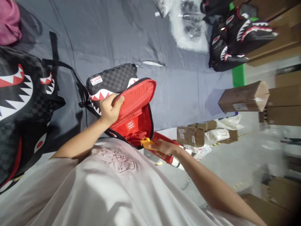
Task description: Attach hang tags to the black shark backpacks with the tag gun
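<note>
A small black checkered bag (122,75) with a printed shark mouth lies on the grey-covered table, unzipped. Its red-lined flap (138,94) is folded up, baring the red inside (141,121) with a small label (130,125). My left hand (110,110) grips the flap's edge, thumb on the red lining. At the near right corner of the opening, my right hand (163,147) is closed around an orange tool (147,143); motion blur hides its exact kind. Just behind that hand is a red and white item (172,161), partly covered.
Large shark-print backpacks (35,103) stand at the left, below a pink bag (9,22). More black shark bags (235,37) and clear plastic packaging (188,25) are at the far right. A cardboard box (242,97) stands at the table's right end; other cartons (191,135) sit on the floor.
</note>
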Tool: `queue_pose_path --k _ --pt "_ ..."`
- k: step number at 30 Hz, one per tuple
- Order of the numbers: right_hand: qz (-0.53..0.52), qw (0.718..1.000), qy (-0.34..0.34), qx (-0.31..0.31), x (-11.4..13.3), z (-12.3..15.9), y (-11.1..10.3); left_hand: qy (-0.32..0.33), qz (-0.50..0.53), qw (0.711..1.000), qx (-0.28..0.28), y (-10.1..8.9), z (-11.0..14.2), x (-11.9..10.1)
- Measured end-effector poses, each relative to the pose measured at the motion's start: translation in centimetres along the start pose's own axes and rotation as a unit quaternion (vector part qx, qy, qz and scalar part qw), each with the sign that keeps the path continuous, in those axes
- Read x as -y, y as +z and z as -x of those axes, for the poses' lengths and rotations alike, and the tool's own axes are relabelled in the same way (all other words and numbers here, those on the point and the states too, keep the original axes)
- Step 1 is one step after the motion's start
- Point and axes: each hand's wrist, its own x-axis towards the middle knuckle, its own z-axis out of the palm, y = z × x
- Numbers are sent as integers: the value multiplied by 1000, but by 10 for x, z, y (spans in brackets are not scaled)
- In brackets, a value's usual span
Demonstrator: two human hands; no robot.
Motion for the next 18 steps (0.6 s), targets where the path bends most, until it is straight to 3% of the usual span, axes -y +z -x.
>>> queue_pose_path --k 2,5,8,11,14,16,18 --pt "28 998 33 37 5 -9 8 31 0 999 18 2 -3 -3" --pt "128 986 46 -96 21 -37 30 82 20 995 46 6 -6 -8" --pt "179 973 -42 -143 44 -74 64 111 24 992 57 10 -6 -13" --pt "157 968 -111 -159 58 -108 89 126 7 990 69 12 -2 -13" --pt "119 964 -68 -226 54 -131 98 118 -18 992 48 11 2 -9" --pt "92 958 -12 -270 46 -138 100 103 -36 994 27 10 2 -6" --pt "73 955 0 -287 39 -140 103 108 -46 993 29 12 -1 -3"
